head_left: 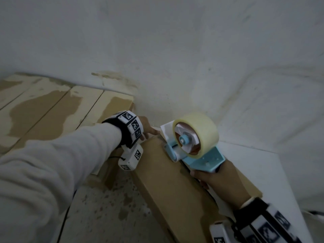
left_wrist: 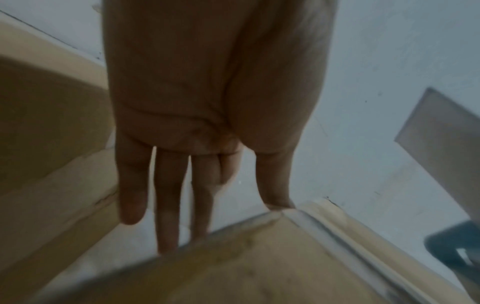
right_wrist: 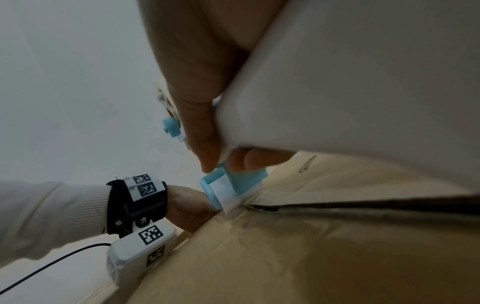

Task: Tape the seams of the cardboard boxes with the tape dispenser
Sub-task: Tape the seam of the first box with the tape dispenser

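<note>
My right hand (head_left: 217,179) is wrapped around the handle of the tape dispenser (head_left: 196,146), fingers and thumb curled tight on it. The cardboard box (head_left: 168,174) is my landmark: the dispenser's roller sits on its top face at the far end, right where the open seam (right_wrist: 337,207) begins. My left hand (head_left: 146,126) is at the box's far corner, fingers straight and a little apart, holding nothing, with the thumb tip touching the edge; whether it pins down the loose tape end there is hidden from me.

To do this well I judge I should press the roller firmly onto the box, keep it centred over the seam, and draw it toward the near end in one steady pull, with the flaps closed underneath. My left hand should brace the far corner so the box does not slide. If the dispenser tilts, the tape will likely wander off the seam or wrinkle.
</note>
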A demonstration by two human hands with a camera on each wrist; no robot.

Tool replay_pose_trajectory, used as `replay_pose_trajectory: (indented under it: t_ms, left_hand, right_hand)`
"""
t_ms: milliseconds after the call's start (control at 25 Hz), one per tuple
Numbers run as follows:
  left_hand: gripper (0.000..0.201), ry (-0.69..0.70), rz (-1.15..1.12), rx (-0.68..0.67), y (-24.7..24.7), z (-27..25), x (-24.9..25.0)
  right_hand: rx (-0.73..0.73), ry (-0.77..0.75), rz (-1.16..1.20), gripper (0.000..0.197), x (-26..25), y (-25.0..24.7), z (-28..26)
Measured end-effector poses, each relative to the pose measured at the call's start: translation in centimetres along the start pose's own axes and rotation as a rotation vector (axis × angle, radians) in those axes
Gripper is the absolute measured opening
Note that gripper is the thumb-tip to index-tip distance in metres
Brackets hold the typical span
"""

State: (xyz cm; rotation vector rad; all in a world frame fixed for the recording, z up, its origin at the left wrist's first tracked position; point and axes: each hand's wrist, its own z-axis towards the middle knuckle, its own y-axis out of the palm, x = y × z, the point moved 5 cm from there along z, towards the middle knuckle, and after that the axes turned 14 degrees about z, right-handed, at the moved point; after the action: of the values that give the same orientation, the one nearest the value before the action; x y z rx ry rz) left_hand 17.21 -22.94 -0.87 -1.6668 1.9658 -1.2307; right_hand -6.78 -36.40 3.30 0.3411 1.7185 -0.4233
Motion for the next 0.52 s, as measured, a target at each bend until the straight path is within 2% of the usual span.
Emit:
replay_pose_trajectory:
  t_ms: [80, 160, 200, 280, 320, 360, 520]
  left_hand:
    - [0.079, -0.043, 0.104, 0.009, -0.1, 0.0, -0.5]
    - [0.086, -0.012, 0.155, 0.145, -1.0, -0.1, -0.2]
    - [0.078, 0.037, 0.128, 0.219, -1.4, -0.2, 0.2]
    - [0.043, 0.194, 0.104, 0.28, -1.5, -0.9, 1.6]
    - [0.028, 0.248, 0.123, 0.255, -1.2, -1.5, 2.1]
    - [0.023, 0.281, 0.133, 0.219, -0.6, -2.0, 2.5]
    - [0.045, 0.369, 0.143, 0.038, 2.7, -4.4, 2.3]
  right_hand:
    - [0.012, 0.003, -0.001, 0.019, 0.2, 0.0, 0.0]
    - [0.026, 0.011, -0.009, 0.02, 0.3, -0.1, 0.2]
    - [0.032, 0.019, -0.005, 0.02, 0.4, -0.1, 0.2]
    - [0.035, 0.028, 0.011, 0.021, 0.4, 0.0, 0.1]
    - [0.035, 0.027, 0.008, 0.02, 0.4, 0.1, 0.0]
    - [0.037, 0.025, -0.003, 0.02, 0.4, 0.1, 0.0]
    - [0.05, 0.005, -0.002, 0.02, 0.6, 0.0, 0.0]
